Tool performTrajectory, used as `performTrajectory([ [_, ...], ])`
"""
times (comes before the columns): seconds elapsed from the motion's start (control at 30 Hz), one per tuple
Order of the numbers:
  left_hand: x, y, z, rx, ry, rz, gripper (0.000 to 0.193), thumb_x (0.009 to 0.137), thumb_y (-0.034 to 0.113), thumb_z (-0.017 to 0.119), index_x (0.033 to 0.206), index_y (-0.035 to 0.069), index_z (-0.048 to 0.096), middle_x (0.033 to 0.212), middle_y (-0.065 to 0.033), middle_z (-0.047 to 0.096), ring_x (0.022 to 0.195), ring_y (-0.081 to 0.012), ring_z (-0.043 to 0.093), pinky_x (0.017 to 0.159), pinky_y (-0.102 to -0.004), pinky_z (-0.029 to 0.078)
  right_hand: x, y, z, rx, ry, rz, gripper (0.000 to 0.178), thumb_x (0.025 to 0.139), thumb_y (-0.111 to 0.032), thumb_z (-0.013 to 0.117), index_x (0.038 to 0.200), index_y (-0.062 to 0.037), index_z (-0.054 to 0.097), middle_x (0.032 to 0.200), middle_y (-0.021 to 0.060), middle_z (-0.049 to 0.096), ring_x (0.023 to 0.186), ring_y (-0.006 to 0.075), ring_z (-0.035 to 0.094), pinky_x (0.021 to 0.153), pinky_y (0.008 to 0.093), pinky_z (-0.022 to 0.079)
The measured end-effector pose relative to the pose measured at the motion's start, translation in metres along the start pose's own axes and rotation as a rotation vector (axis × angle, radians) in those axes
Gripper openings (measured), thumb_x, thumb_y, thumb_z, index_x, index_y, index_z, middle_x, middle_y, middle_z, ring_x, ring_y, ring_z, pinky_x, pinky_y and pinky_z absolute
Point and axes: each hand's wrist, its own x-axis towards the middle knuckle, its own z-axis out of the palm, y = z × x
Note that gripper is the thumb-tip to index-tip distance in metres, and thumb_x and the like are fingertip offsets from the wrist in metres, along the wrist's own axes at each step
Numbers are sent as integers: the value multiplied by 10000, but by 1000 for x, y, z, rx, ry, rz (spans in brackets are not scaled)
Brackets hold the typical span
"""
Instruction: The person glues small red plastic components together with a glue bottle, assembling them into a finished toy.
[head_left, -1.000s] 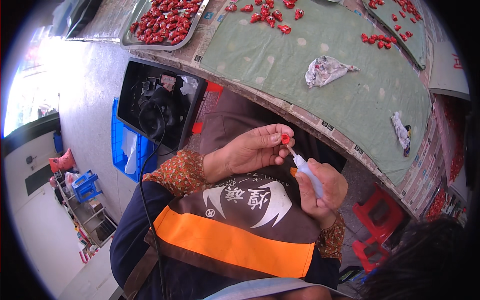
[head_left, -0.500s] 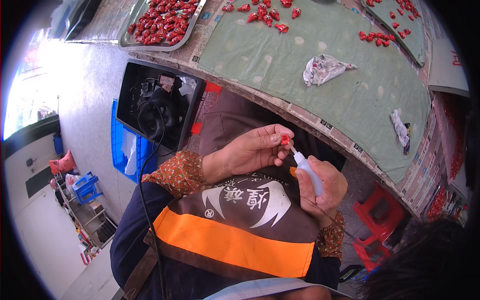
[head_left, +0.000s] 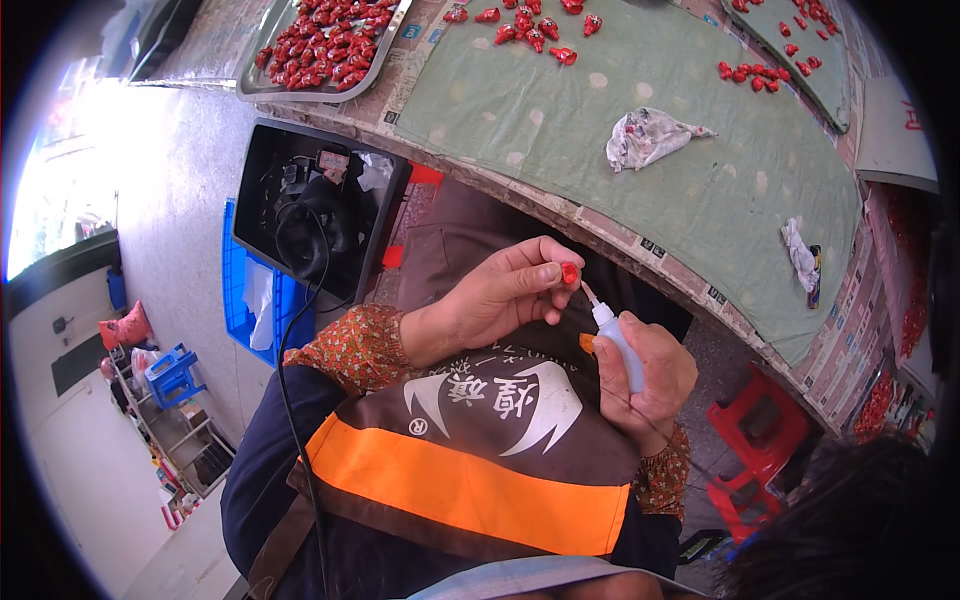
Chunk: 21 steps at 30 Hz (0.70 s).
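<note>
Between the thumb and fingers of my left hand is a small glossy red piece, too small to make out in detail. My right hand is wrapped round a pale squeeze bottle with a white cap and a thin nozzle. That nozzle points up toward the red piece, with a little space between them. Both hands are over my brown apron, short of the table edge. Similar small red pieces lie scattered on the green cloth across the table.
A metal tray heaped with red pieces stands at the far left. Crumpled white cloth and a small tube rest on the green cloth. Left of my lap is a black bin over a blue crate; red stools stand at right.
My left hand has shifted slightly up with the red piece, turning it a little. The bottle's nozzle has drawn slightly away from it and tilts more steeply.
</note>
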Motion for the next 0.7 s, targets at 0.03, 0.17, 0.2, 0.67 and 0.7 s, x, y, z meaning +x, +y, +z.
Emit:
performTrajectory([
  [0.03, 0, 1, 1, 0, -1, -1, 242, 1040, 176, 606, 1242, 44, 590, 1088, -40, 626, 934, -118, 620, 787, -275, 571, -1, -1, 0, 5, -8, 25, 402, 807, -74, 814, 1156, -2, 628, 719, 115, 633, 548, 276, 611, 500, 363, 477],
  [0.17, -2, 4, 5, 95, 36, 57, 226, 1031, 150, 617, 1231, 46, 593, 1096, -31, 625, 934, -106, 618, 785, -270, 568, -1, -2, -1, -27, -18, 12, 396, 807, -72, 814, 1150, -3, 628, 722, 115, 632, 545, 276, 605, 496, 364, 473],
  [0.2, -2, 4, 5, 125, 47, 74, 223, 1029, 144, 619, 1228, 48, 594, 1098, -27, 625, 936, -102, 617, 784, -269, 567, -1, -2, -1, -26, -18, 11, 396, 807, -72, 814, 1150, -3, 628, 722, 115, 632, 545, 276, 605, 496, 364, 473],
  [0.67, -4, 8, 7, 274, 74, 110, 230, 1010, 126, 643, 1216, 37, 593, 1095, -24, 622, 943, -91, 606, 785, -274, 565, 3, -2, -1, -3, -18, 12, 396, 792, -81, 826, 1136, -14, 644, 728, 115, 629, 549, 274, 602, 502, 366, 475],
  [0.7, -4, 8, 6, 282, 61, 125, 230, 1009, 124, 644, 1214, 33, 591, 1101, -28, 621, 949, -91, 607, 788, -275, 566, 2, -1, -1, -3, -18, 12, 396, 792, -81, 826, 1136, -14, 644, 728, 115, 629, 549, 274, 602, 502, 366, 475],
])
